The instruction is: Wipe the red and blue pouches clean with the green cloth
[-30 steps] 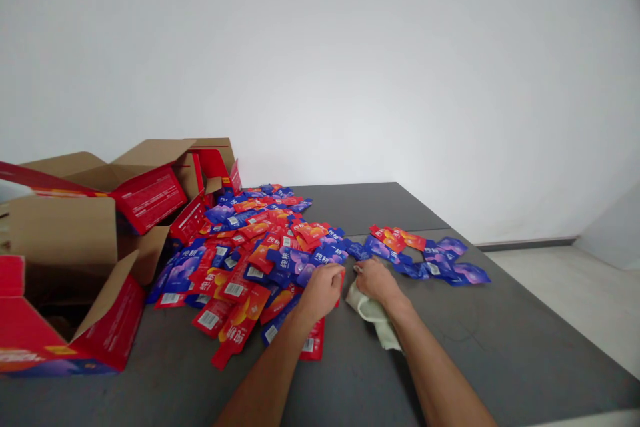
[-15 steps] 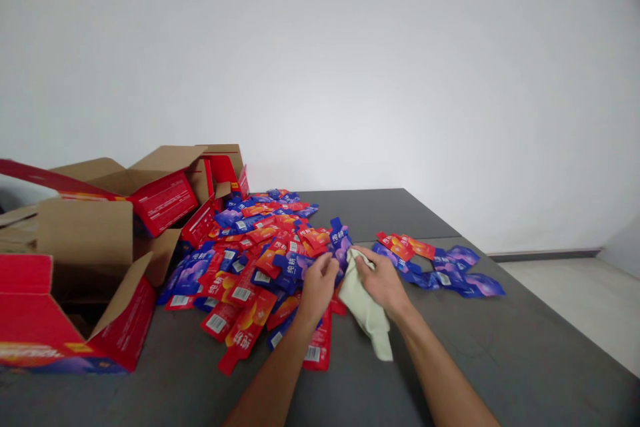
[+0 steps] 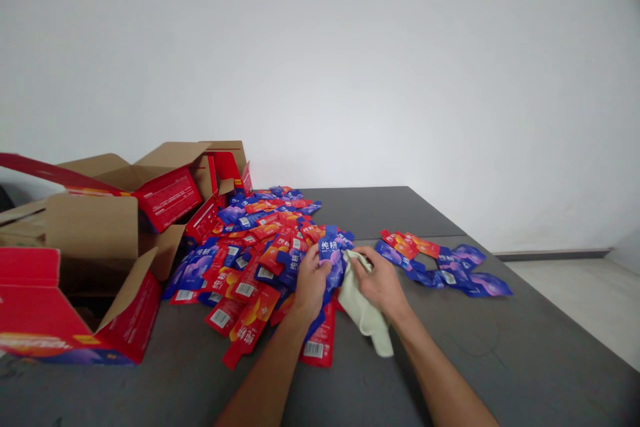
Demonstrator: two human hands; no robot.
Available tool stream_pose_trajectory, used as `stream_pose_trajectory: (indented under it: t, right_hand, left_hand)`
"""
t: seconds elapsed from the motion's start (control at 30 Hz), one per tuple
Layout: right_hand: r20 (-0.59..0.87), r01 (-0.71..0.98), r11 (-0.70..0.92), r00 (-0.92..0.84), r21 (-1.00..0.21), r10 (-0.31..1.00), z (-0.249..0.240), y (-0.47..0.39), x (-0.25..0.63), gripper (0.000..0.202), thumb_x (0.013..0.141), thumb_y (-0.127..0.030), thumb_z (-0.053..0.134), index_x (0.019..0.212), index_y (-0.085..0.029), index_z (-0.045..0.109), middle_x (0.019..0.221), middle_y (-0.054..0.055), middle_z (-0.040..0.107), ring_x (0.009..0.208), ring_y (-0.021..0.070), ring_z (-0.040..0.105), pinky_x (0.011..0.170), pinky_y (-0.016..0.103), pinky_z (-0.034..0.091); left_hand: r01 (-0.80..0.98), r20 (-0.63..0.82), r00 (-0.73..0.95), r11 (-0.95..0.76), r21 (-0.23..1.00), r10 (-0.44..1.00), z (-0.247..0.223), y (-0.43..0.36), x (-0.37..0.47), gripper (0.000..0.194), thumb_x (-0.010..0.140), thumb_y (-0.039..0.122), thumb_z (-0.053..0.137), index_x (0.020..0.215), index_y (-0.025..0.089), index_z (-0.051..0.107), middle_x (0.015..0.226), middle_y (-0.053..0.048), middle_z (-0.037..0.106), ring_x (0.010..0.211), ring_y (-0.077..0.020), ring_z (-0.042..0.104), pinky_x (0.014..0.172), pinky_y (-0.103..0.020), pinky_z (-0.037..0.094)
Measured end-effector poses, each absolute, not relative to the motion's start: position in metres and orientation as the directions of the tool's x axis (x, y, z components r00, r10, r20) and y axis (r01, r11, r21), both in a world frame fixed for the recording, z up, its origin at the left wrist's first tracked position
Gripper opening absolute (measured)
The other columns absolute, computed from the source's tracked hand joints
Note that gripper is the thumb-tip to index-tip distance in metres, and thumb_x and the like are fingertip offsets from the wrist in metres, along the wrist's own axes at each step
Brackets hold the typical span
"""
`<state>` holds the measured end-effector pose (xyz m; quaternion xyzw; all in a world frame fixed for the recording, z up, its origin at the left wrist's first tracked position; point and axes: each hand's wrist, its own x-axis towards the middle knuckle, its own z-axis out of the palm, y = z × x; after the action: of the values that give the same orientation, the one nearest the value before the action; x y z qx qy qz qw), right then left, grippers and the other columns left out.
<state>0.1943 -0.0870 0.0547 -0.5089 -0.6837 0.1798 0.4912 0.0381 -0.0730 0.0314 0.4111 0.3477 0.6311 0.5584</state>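
Note:
My left hand (image 3: 312, 280) is closed on the edge of a blue packet (image 3: 330, 252), held upright over the heap. Beside it my right hand (image 3: 379, 280) grips a pale green cloth (image 3: 364, 312), which hangs down toward the table. The top of the cloth touches the packet's right side. Under and left of my hands lies a large heap of red and blue packets (image 3: 255, 257). To the right of my right hand are several more packets (image 3: 453, 267) in a loose row.
Open red cardboard boxes (image 3: 30, 293) with brown flaps stand at the left, more boxes (image 3: 170, 200) behind them. The dark grey table (image 3: 460, 340) has a seam across it. A white wall (image 3: 380, 80) rises behind.
My left hand has taken hold of a blue packet and lifted it beside the cloth. My right hand still holds the cloth. The view has shifted slightly.

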Motion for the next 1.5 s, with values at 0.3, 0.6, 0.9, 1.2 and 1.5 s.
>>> stream_pose_trajectory:
  t: [0.3,0.6,0.9,1.2,1.5]
  right_hand:
    - [0.593,0.572,0.616,-0.259,-0.542,0.762,0.044,-0.099,0.173,0.025,0.087,-0.014,0.06,0.101,-0.029,0.074,0.101,0.004,0.068,0.093,0.0185,0.066,0.086,0.03,0.053]
    - [0.684,0.544,0.573,0.001,-0.613,0.73,0.05,-0.102,0.17,0.02,0.092,-0.02,0.058,0.101,-0.026,0.074,0.099,0.005,0.07,0.091,0.0184,0.067,0.085,0.03,0.053]
    - [0.635,0.611,0.478,0.053,-0.631,0.77,0.053,-0.099,0.173,0.016,0.09,-0.022,0.059,0.098,-0.024,0.073,0.093,0.004,0.072,0.086,0.0195,0.067,0.083,0.032,0.052]
    - [0.585,0.638,0.501,-0.096,-0.585,0.805,0.053,-0.103,0.176,0.024,0.087,-0.016,0.056,0.097,-0.025,0.076,0.093,0.005,0.07,0.085,0.0197,0.066,0.078,0.03,0.052]
    - [0.596,0.634,0.588,-0.238,-0.503,0.767,0.048,-0.098,0.18,0.034,0.088,-0.012,0.052,0.11,-0.027,0.074,0.104,0.006,0.068,0.095,0.0186,0.065,0.085,0.029,0.052]
  left_hand:
    - [-0.512,0.192,0.197,-0.067,0.856,0.961,0.044,-0.079,0.032,0.053,0.068,0.008,0.067,0.12,0.019,0.064,0.108,-0.008,0.074,0.096,-0.0215,0.069,0.085,-0.031,0.051]
    - [-0.468,0.19,0.242,-0.057,0.882,0.952,0.046,-0.08,0.03,0.062,0.062,0.002,0.06,0.122,0.02,0.064,0.108,-0.007,0.074,0.089,-0.0191,0.068,0.072,-0.025,0.047]
    - [-0.507,0.168,0.195,-0.048,0.86,0.966,0.046,-0.083,0.033,0.053,0.061,0.004,0.065,0.112,0.019,0.066,0.1,-0.005,0.074,0.081,-0.0165,0.067,0.072,-0.025,0.046]
    - [-0.429,0.173,0.192,-0.076,0.9,0.966,0.039,-0.08,0.031,0.051,0.062,0.003,0.063,0.11,0.021,0.069,0.103,-0.007,0.074,0.091,-0.0215,0.069,0.081,-0.031,0.051]
    - [-0.426,0.146,0.217,-0.041,0.904,0.965,0.034,-0.079,0.036,0.052,0.062,0.005,0.058,0.111,0.019,0.07,0.102,-0.007,0.075,0.092,-0.0225,0.068,0.081,-0.03,0.05]
